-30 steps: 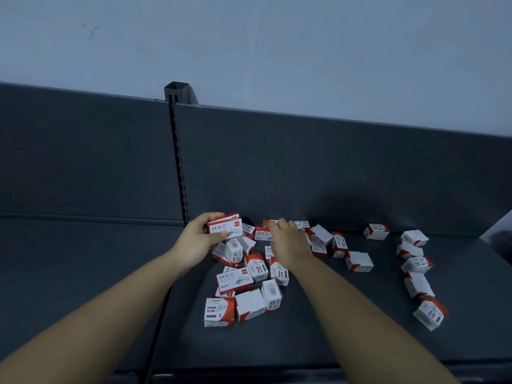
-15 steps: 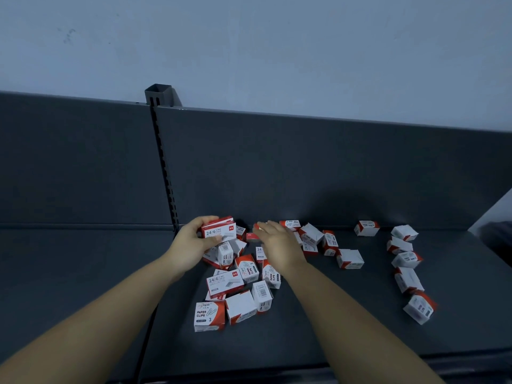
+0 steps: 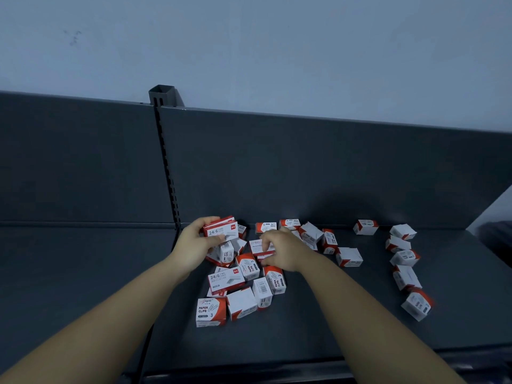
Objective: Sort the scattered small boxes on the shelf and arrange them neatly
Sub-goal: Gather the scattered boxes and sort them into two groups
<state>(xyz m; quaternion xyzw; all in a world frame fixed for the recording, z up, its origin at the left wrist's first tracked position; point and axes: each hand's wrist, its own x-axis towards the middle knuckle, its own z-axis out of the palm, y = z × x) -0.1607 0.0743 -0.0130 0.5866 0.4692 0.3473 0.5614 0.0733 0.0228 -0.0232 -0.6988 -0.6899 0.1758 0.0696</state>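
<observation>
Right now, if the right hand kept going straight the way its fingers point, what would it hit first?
The right hand points left and slightly away, fingertips already at a flat staple box. Past that, it would probably meet the stack of staple boxes held in the left hand, though depth is hard to judge.

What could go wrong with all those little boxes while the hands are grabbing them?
The left hand pinches a small stack of 24/6 boxes lifted above the pile; if the grip loosens, a box might slide out and knock others.

The right hand is closing on a flat box packed tightly among its neighbours, so it could push them around.

The far-right box lies close to the shelf's front edge and could fall if bumped.
</observation>
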